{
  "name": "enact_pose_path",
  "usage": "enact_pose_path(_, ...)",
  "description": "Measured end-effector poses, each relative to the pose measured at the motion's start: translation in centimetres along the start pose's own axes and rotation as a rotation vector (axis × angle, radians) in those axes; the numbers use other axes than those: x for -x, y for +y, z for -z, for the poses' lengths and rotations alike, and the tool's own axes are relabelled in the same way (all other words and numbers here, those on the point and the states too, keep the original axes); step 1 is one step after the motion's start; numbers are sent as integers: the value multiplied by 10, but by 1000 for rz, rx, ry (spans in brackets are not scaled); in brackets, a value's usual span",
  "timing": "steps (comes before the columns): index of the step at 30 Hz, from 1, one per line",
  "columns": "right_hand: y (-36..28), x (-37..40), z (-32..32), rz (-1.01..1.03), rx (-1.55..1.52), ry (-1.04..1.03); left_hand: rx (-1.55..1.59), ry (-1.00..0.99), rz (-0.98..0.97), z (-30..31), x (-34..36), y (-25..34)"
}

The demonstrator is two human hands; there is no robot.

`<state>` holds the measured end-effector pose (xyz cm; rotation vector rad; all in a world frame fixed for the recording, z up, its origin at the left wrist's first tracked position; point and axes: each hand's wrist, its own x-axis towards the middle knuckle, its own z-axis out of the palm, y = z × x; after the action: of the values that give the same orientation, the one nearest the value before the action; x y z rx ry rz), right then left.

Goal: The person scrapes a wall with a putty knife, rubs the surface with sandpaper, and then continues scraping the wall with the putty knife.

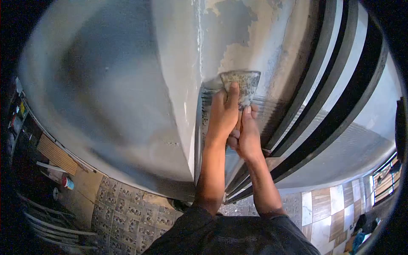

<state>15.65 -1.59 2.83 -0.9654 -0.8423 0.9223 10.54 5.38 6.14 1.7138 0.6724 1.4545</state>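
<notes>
A worn, stained scraper blade lies against the grey and beige patched surface, its wide edge upward. My left hand grips the scraper from the left, one finger stretched up along the blade. At the blade's lower right, my right hand holds its narrow end, the thumb pointing up. Both hands are close together, and the scraper's lower end is hidden by them. Left of my left hand runs a pale vertical edge with a cracked white line above.
Dark curved strips rise on the right beside my right hand. A large smooth grey panel fills the left. Patterned floor tiles lie below, with a small bucket at the lower left and checkered tiles at the lower right.
</notes>
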Motion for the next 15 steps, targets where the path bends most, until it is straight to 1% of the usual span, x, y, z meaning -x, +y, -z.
enact_pose_path(1, 0, -4, -3, 3, 2, 2, 3, -2, -2, -1, -3, 0)
enact_pose_path(3, -1, -13, -16, 118, -60, 157, 291, -46, -71, 1, -9, 7)
enact_pose_path(4, -13, -18, -12, 49, -35, -13, 94, 43, 45, 4, -15, 13)
enact_pose_path(5, -14, -17, -15, 44, -37, -12, 91, 43, 50, 7, -18, 12)
enact_pose_path(7, -14, -18, -21, 131, -24, 38, 440, -237, 107, 11, -23, 12)
enact_pose_path(8, -2, -12, -12, 85, -45, 31, 289, -199, 75, 13, -13, 10)
enact_pose_path(9, 2, -10, -10, 79, -47, 31, 286, -198, 81, 12, -10, 4)
enact_pose_path(11, 7, -7, -8, 108, 15, 51, 151, -167, 168, 10, -5, -8)
enact_pose_path(12, 9, -6, -7, 122, 45, 64, 352, -251, 125, 17, -3, 13)
enact_pose_path(13, 14, -10, -5, 123, 49, 60, 355, -246, 123, 18, -2, 14)
enact_pose_path(15, 24, -15, 4, 220, 195, 110, 441, -230, 215, 15, 2, 12)
